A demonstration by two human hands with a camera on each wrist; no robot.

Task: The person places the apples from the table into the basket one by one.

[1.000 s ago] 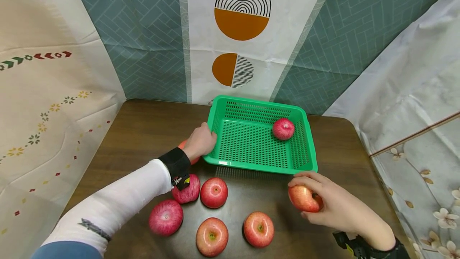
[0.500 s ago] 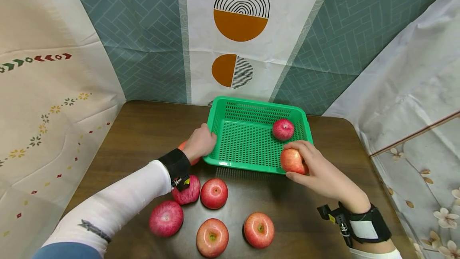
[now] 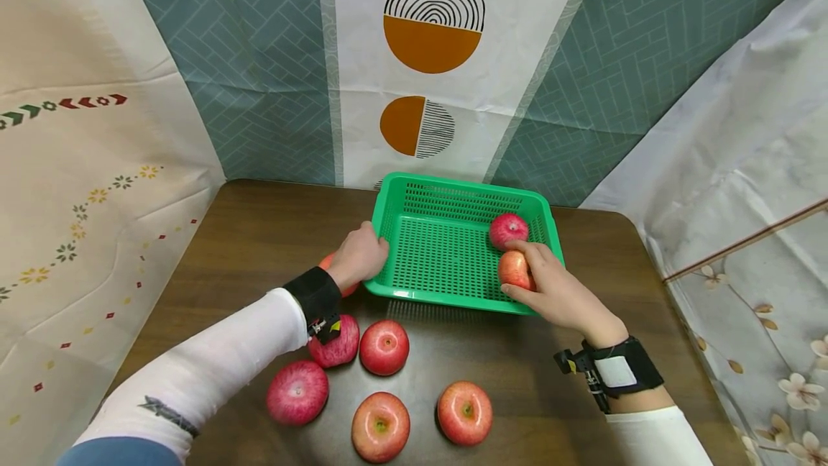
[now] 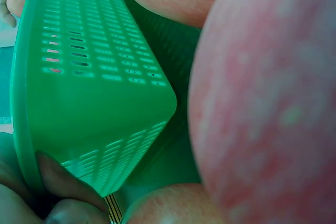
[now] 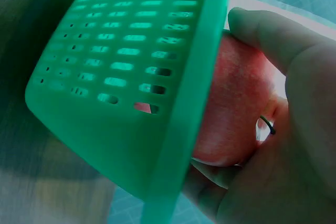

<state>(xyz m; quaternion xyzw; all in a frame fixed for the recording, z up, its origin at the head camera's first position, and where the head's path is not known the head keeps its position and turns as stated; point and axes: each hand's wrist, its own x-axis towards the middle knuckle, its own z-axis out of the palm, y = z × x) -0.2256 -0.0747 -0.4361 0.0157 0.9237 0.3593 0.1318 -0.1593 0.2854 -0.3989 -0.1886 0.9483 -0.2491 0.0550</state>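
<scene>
Round apple (image 3: 513, 270), mottled orange-red, thin curved stem (image 5: 269, 124), in right hand (image 3: 564, 293)

The head view looks forward and down over the table (image 3: 278, 229); close wrist views share the basket (image 3: 440, 247), left from eight o'clock, right from five.

Left forearm (image 3: 220, 358), white-sleeved, in from 8 o'clock, aimed at 2. Left hand (image 3: 358, 256) just off centre at 8 o'clock, back up, curled into a grip. Right forearm (image 3: 656, 426) in from 4 o'clock. Right hand (image 3: 559, 292) at 4 o'clock, gripping: thumb (image 3: 522, 295) toward 6, fingers (image 3: 533, 251) toward 12.
</scene>
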